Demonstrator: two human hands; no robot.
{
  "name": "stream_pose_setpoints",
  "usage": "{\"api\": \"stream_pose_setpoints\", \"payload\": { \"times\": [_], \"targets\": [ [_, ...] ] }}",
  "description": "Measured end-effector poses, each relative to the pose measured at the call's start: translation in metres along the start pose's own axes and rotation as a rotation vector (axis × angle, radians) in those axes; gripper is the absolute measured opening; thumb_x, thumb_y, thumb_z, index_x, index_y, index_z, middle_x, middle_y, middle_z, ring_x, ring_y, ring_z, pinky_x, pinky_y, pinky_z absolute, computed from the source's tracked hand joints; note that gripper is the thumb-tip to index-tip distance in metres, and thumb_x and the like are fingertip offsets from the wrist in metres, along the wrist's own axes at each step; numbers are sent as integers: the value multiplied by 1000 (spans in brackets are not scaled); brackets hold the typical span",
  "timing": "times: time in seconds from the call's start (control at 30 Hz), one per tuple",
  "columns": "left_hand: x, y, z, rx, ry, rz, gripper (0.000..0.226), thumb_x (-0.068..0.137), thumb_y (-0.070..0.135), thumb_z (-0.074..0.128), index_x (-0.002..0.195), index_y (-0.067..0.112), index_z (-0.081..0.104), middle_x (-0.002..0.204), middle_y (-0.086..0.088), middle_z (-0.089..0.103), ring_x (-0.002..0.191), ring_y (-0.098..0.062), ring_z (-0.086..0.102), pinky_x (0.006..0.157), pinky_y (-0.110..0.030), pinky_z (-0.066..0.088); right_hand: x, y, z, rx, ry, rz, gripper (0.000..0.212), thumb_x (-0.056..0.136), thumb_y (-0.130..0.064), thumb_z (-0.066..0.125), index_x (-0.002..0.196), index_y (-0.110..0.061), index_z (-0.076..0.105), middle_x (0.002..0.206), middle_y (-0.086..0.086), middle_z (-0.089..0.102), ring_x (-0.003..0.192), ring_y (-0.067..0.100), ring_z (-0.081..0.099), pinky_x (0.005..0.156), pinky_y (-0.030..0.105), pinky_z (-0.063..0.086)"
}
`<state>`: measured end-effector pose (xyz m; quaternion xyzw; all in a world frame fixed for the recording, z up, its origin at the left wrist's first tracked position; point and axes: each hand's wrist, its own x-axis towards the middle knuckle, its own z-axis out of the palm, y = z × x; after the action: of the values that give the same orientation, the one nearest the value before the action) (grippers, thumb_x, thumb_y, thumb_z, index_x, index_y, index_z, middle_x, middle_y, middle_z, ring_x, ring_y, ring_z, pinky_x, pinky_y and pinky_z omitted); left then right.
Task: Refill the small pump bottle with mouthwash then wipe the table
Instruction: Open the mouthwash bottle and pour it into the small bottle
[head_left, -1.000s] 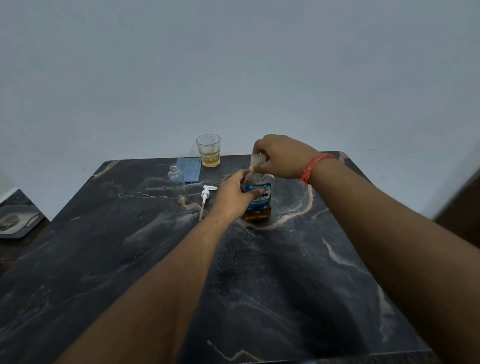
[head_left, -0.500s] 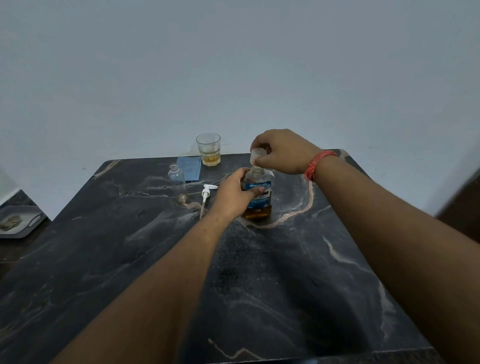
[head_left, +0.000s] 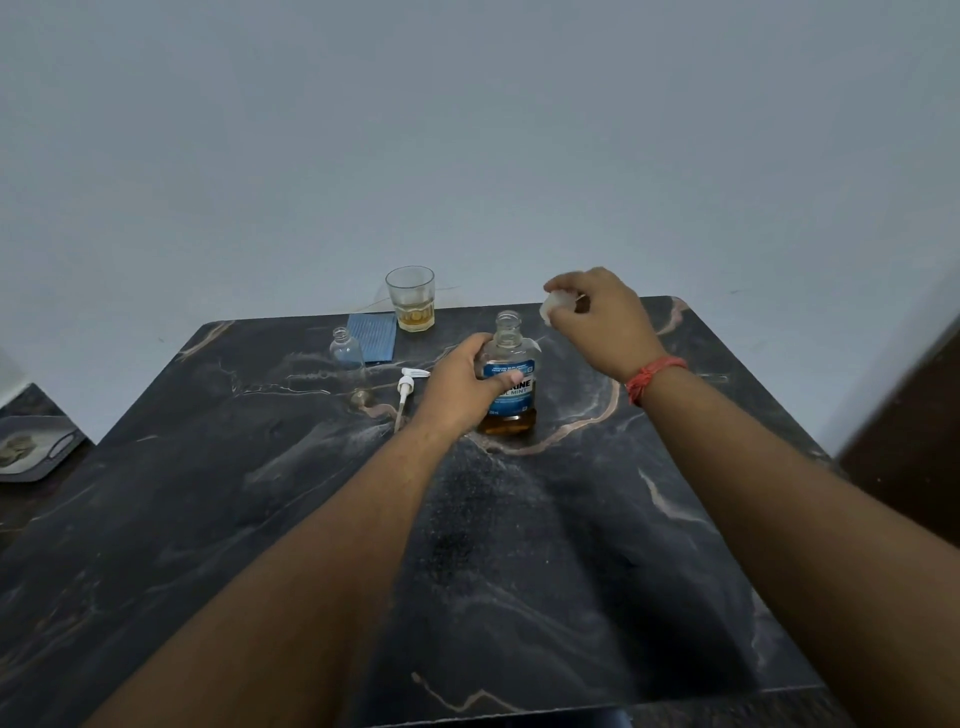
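**Mouthwash bottle uncapped; pour pending**

The left hand (head_left: 462, 387) grips the upright mouthwash bottle (head_left: 511, 387) at table (head_left: 571, 597) centre. The right hand (head_left: 597, 317), at 1 o'clock, pinches the cap (head_left: 555, 306). Next: set the cap down, then pour into the small bottle (head_left: 347, 356) at 10 o'clock, beside the pump (head_left: 406, 387). Open surface lies nearside.

Plain pale grey wall (head_left: 467, 130), dark veined marble table (head_left: 571, 545), dim light
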<state>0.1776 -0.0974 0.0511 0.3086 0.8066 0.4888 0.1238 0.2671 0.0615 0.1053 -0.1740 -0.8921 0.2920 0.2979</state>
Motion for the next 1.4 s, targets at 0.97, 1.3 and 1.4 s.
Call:
{"api": "stream_pose_setpoints", "payload": {
  "times": [0.97, 1.3, 1.4],
  "targets": [
    [8, -37, -19, -122, -3, -27, 72, 93, 19, 69, 154, 22, 31, 154, -2, 45, 139, -17, 46, 108, -35, 42, -54, 74, 49, -285, -172, 138, 57, 93, -28, 60, 145, -16, 40, 142, 7, 51, 133, 26, 43, 109, 42, 40],
    [-52, -64, -48, 721, 118, 266, 74, 100, 61, 36, 160, 28, 8, 168, 3, 7, 155, -19, 0, 124, -47, -4, -66, 47, 61, -405, -33, 74, 69, 98, -43, 51, 155, -20, 20, 163, 4, 20, 151, 25, 15, 122, 50, 16],
    [-63, -86, -65, 866, 103, 224, 78, 97, 68, 22, 161, 27, 1, 169, 5, -2, 155, -19, -12, 123, -56, -5, -74, 44, 61, -458, -80, 122, 73, 97, -51, 45, 156, -23, 12, 166, 2, 10, 152, 26, 7, 121, 54, 15]
  ]
}}
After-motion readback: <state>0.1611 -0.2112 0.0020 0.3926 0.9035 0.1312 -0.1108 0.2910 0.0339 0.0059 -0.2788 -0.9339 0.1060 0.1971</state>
